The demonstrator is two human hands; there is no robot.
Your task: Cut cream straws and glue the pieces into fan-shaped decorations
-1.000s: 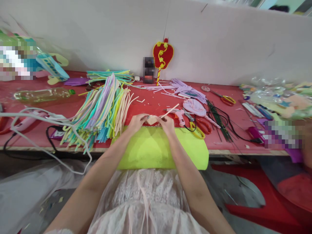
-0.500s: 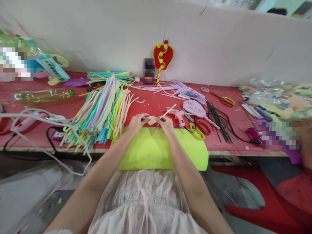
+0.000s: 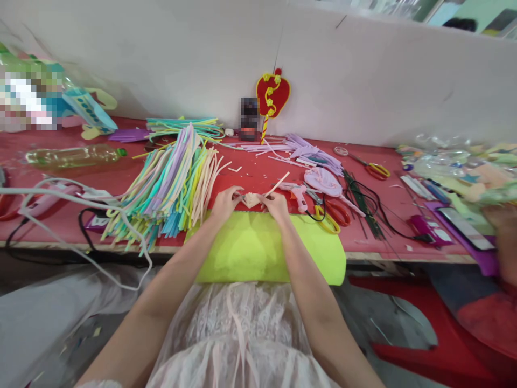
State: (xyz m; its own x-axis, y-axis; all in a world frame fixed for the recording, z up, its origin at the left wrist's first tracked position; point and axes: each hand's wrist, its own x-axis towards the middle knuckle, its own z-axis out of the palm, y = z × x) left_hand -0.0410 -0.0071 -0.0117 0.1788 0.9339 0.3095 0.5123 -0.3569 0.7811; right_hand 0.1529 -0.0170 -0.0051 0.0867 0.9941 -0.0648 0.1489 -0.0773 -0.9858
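Note:
Between my two hands is a small cream piece (image 3: 252, 200) bent from fuzzy pipe cleaner, pointed at the bottom. My left hand (image 3: 226, 202) closes thumb and fingers at its left edge. At the right edge my right hand (image 3: 276, 205) pinches the pipe cleaner, and a loose cream end (image 3: 279, 183) sticks up to the right past the fingers. The fingertips partly cover the piece. Both hands are just over the far edge of a lime-green sheet (image 3: 258, 248). A pink glue gun (image 3: 299, 196) lies right of my right hand.
A large bundle of pastel pipe cleaners (image 3: 161, 186) lies left. Yellow-handled scissors (image 3: 328, 218) and a lilac round piece (image 3: 323, 180) are right. A red fan-shaped ornament (image 3: 273, 97) stands at the wall. A white cable (image 3: 121, 283) loops over the front edge. A person's arm (image 3: 507, 242) is far right.
My left hand has shifted slightly up and left along the cream piece, and more of the piece shows. The right hand stays pinched, its loose end tilting slightly lower.

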